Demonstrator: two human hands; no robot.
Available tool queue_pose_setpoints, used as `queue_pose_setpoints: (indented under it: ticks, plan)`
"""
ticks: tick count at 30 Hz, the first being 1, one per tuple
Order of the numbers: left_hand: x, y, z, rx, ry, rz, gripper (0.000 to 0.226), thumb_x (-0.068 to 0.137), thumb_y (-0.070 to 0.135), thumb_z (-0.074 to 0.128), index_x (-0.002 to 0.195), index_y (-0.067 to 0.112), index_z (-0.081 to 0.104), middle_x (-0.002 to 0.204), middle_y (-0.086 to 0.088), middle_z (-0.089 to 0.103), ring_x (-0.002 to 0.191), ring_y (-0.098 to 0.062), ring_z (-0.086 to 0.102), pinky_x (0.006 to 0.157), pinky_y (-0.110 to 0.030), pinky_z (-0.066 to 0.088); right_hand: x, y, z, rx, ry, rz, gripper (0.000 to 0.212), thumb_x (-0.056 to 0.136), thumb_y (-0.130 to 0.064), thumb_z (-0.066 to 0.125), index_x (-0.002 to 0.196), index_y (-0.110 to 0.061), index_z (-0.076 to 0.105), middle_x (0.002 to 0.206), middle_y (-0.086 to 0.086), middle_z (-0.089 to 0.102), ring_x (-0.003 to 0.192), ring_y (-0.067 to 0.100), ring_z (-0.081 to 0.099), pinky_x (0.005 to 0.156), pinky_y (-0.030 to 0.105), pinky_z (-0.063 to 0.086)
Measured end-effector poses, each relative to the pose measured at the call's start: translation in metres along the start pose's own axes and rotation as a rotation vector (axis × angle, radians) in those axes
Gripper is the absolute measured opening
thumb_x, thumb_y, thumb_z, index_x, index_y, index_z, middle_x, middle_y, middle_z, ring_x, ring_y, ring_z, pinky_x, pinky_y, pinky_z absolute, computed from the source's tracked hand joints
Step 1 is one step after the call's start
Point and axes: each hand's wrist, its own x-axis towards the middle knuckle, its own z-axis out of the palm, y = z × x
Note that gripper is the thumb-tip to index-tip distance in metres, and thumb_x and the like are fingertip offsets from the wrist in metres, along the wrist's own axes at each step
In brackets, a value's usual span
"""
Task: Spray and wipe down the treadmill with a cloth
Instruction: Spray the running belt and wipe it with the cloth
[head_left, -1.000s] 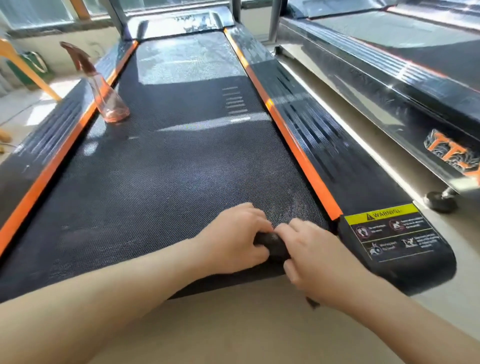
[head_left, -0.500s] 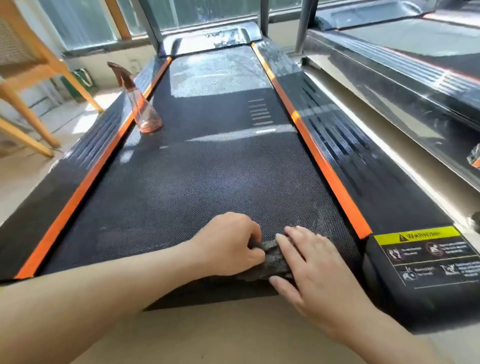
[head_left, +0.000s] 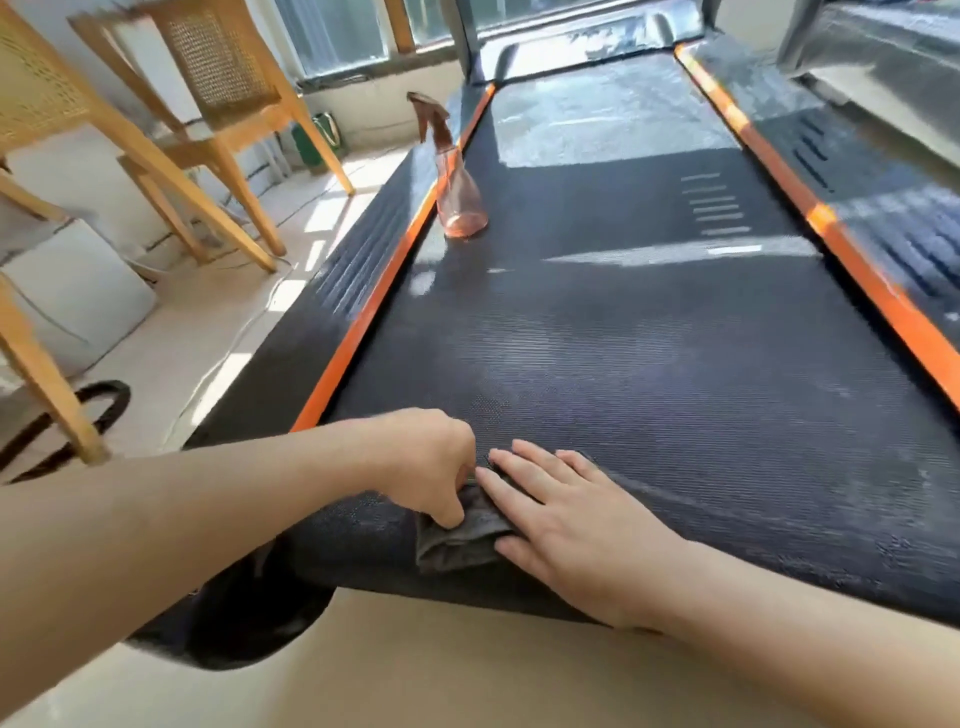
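A black treadmill belt (head_left: 649, 338) runs away from me between two orange side strips. At its near end lies a dark grey cloth (head_left: 457, 540), folded small. My left hand (head_left: 431, 462) pinches the cloth's left part with curled fingers. My right hand (head_left: 566, 519) lies flat on the cloth's right part, fingers straight and spread. A pink transparent spray bottle (head_left: 457, 192) with a brown trigger head stands upright on the belt's far left edge, well beyond both hands.
Wooden chairs with cane backs (head_left: 208, 104) stand on the floor to the left, next to a white cushion (head_left: 78, 291) and a cable. The black left side rail (head_left: 337, 291) borders the belt. A second treadmill (head_left: 893, 67) sits at the far right.
Both hands and the cloth have slid left along the belt's near end. My right hand has flattened onto the cloth. The view has swung left, bringing the chairs into sight.
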Motion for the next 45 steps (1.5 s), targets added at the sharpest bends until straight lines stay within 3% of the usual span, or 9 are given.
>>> queue_pose_setpoints:
  ticks: [7, 12, 18, 22, 27, 30, 38, 43, 45]
  plan:
    - [0.018, -0.089, 0.014, 0.126, 0.325, -0.021, 0.031, 0.066, 0.037, 0.064, 0.061, 0.019, 0.039, 0.064, 0.003, 0.051, 0.067, -0.025, 0.051, 0.047, -0.027, 0.029, 0.106, 0.003, 0.005, -0.043, -0.017, 0.085, 0.065, 0.102, -0.055, 0.018, 0.158, -0.026, 0.003, 0.166, -0.001, 0.005, 0.153, 0.018, -0.002, 0.121, 0.041, 0.005]
    - [0.033, -0.133, 0.013, 0.201, 0.484, 0.031, 0.020, 0.075, 0.032, 0.064, 0.085, 0.014, 0.064, 0.097, -0.004, 0.061, 0.099, -0.028, 0.055, 0.060, -0.032, 0.038, 0.161, -0.002, 0.004, -0.041, -0.039, 0.252, 0.063, 0.103, -0.053, 0.022, 0.158, -0.029, 0.003, 0.166, -0.002, 0.007, 0.153, 0.019, 0.003, 0.121, 0.044, 0.013]
    - [0.003, -0.129, 0.011, 0.360, 0.204, 0.338, 0.031, 0.072, 0.034, 0.066, 0.063, 0.008, 0.051, 0.052, 0.003, 0.033, 0.048, -0.019, 0.032, 0.043, -0.027, 0.023, 0.132, -0.048, -0.009, -0.052, -0.146, 0.082, 0.058, 0.105, -0.043, 0.016, 0.159, -0.022, 0.009, 0.167, -0.005, 0.006, 0.153, 0.020, 0.001, 0.120, 0.037, 0.018]
    - [-0.017, -0.119, 0.024, 0.440, -0.075, 0.505, 0.027, 0.079, 0.039, 0.066, 0.084, 0.014, 0.071, 0.054, 0.004, 0.040, 0.047, -0.011, 0.033, 0.039, -0.023, 0.025, 0.115, -0.087, -0.010, -0.039, -0.167, -0.051, 0.065, 0.099, -0.044, 0.012, 0.152, -0.015, 0.037, 0.159, 0.000, 0.034, 0.149, 0.025, 0.027, 0.111, 0.038, 0.039]
    - [-0.015, -0.142, 0.034, 0.286, 0.105, 0.425, 0.023, 0.071, 0.036, 0.067, 0.066, 0.017, 0.054, 0.063, 0.001, 0.048, 0.066, -0.025, 0.052, 0.050, -0.026, 0.037, 0.129, -0.079, -0.014, -0.174, -0.029, -0.106, 0.047, 0.098, -0.050, 0.039, 0.132, -0.025, 0.060, 0.135, -0.009, 0.059, 0.128, 0.017, 0.053, 0.092, 0.033, 0.051]
    - [0.000, -0.160, 0.040, 0.224, 0.280, 0.355, 0.034, 0.068, 0.034, 0.064, 0.061, 0.017, 0.035, 0.082, 0.000, 0.060, 0.085, -0.029, 0.060, 0.055, -0.030, 0.044, 0.154, -0.070, -0.011, -0.177, 0.030, 0.018, 0.043, 0.094, -0.052, 0.044, 0.123, -0.027, 0.065, 0.120, -0.003, 0.061, 0.111, 0.020, 0.058, 0.081, 0.034, 0.051]
    - [0.058, -0.203, 0.025, 0.036, 0.612, 0.082, 0.018, 0.086, 0.023, 0.054, 0.101, 0.024, 0.065, 0.099, 0.001, 0.058, 0.105, -0.023, 0.053, 0.066, -0.035, 0.044, 0.235, -0.043, -0.002, -0.163, 0.122, 0.601, 0.037, 0.100, -0.047, 0.039, 0.126, -0.023, 0.051, 0.123, 0.004, 0.047, 0.116, 0.026, 0.043, 0.083, 0.037, 0.045]
    - [0.072, -0.222, 0.017, -0.074, 0.534, 0.145, 0.032, 0.086, 0.032, 0.053, 0.117, 0.025, 0.058, 0.113, 0.003, 0.055, 0.114, -0.021, 0.046, 0.087, -0.042, 0.050, 0.282, -0.035, 0.002, 0.010, 0.189, 0.760, 0.055, 0.097, -0.032, 0.051, 0.146, -0.021, 0.028, 0.131, 0.010, 0.037, 0.116, 0.030, 0.045, 0.070, 0.038, 0.045]
    - [0.076, -0.232, 0.020, -0.095, 0.496, 0.152, 0.047, 0.085, 0.034, 0.056, 0.131, 0.024, 0.050, 0.124, 0.003, 0.054, 0.121, -0.022, 0.044, 0.097, -0.044, 0.046, 0.297, -0.025, 0.000, 0.052, 0.204, 0.810, 0.045, 0.097, -0.027, 0.051, 0.139, -0.018, 0.039, 0.131, 0.009, 0.040, 0.117, 0.031, 0.046, 0.077, 0.040, 0.047]
